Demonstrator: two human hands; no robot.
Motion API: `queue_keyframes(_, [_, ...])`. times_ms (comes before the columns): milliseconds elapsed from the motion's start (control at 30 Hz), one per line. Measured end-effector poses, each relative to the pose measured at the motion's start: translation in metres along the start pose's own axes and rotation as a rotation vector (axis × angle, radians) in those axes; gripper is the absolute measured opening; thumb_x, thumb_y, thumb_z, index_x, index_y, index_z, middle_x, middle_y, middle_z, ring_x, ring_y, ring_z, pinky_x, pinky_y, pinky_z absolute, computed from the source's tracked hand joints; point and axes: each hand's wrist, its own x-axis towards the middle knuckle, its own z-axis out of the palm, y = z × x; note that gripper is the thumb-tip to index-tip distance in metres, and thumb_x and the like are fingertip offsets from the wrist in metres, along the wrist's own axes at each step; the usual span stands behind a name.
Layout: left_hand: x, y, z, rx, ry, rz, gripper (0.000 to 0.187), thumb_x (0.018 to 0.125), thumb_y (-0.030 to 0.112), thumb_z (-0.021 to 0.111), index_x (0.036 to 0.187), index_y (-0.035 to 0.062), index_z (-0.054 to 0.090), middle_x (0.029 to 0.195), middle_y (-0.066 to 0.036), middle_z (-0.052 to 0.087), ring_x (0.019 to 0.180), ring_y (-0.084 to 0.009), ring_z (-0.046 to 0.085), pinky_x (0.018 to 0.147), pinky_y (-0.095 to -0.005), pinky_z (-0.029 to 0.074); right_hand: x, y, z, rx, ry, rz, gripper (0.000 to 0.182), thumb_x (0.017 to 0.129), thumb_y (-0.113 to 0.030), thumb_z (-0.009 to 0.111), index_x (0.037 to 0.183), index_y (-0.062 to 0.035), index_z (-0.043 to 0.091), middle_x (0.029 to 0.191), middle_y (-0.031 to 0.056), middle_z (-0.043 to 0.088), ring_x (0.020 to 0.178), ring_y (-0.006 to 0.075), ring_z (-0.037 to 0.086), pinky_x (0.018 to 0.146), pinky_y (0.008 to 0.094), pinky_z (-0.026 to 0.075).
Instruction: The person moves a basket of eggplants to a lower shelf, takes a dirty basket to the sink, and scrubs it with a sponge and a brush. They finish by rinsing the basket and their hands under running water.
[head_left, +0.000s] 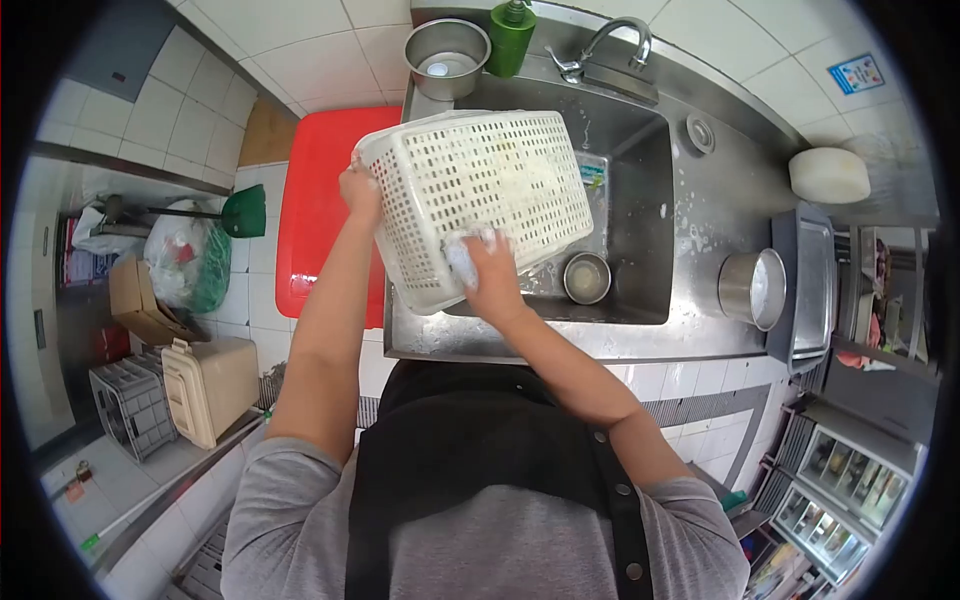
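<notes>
A white perforated plastic basket (480, 185) is tilted over the left part of the steel sink (640, 300), its slotted bottom turned up toward me. My left hand (362, 190) grips the basket's upper left edge, fingers partly hidden behind it. Against the lower side of the basket, my right hand (492, 275) presses a whitish, foamy scrubbing cloth or sponge (460, 262), slightly blurred. Pale suds show on the basket's surface. Below and right of the basket, a small round metal bowl (587, 278) sits in the sink.
A faucet (620, 40), green bottle (511, 40) and metal pot (447, 60) stand along the back. A red lid (330, 210) lies left of the counter. To the right are a steel pot (752, 290), a grey tray (805, 285) and a white round block (830, 176).
</notes>
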Motion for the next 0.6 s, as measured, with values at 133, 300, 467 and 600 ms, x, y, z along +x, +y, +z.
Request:
queue_keyframes(133, [0.026,-0.016,0.006,-0.163,-0.174,-0.046,0.062,0.102,0.046,0.047,0.094,-0.0117,0.067,0.085,-0.023,0.069,0.080,-0.0328,0.066,0.075,-0.0445,0.049,0.008,0.105,-0.014,-0.024,0.129,0.384,0.063,0.067,0.000,0.069,0.128,-0.0007,0.051,0.119,0.0283,0.054,0.117,0.0446,0.049,0.101,0.0529,0.040])
queue_keyframes(300, [0.036,-0.034,0.015,-0.195,-0.153,-0.060,0.060,0.102,0.045,0.047,0.093,-0.0111,0.068,0.084,-0.019,0.070,0.074,-0.0271,0.066,0.072,-0.0408,0.050,0.028,0.139,-0.002,0.048,0.176,0.449,0.059,0.069,0.004,0.060,0.128,0.0033,0.052,0.121,0.0280,0.054,0.114,0.0433,0.050,0.102,0.0481,0.039])
queue_keyframes(467, [0.043,-0.056,0.005,-0.366,-0.252,-0.105,0.061,0.103,0.045,0.048,0.098,-0.0123,0.067,0.091,-0.017,0.071,0.074,-0.0237,0.065,0.068,-0.0382,0.050,0.050,-0.018,-0.011,0.297,-0.179,-0.029,0.062,0.066,0.007,0.064,0.127,0.0002,0.052,0.124,0.0275,0.051,0.122,0.0460,0.044,0.108,0.0546,0.032])
queue_keyframes(600, [0.003,-0.027,-0.003,-0.498,-0.181,-0.219,0.061,0.102,0.047,0.048,0.096,-0.0107,0.067,0.088,-0.013,0.069,0.072,-0.0209,0.063,0.065,-0.0373,0.050,0.091,0.103,0.024,0.033,0.282,0.184,0.058,0.070,0.000,0.064,0.127,-0.0017,0.054,0.116,0.0256,0.053,0.115,0.0426,0.048,0.099,0.0549,0.035])
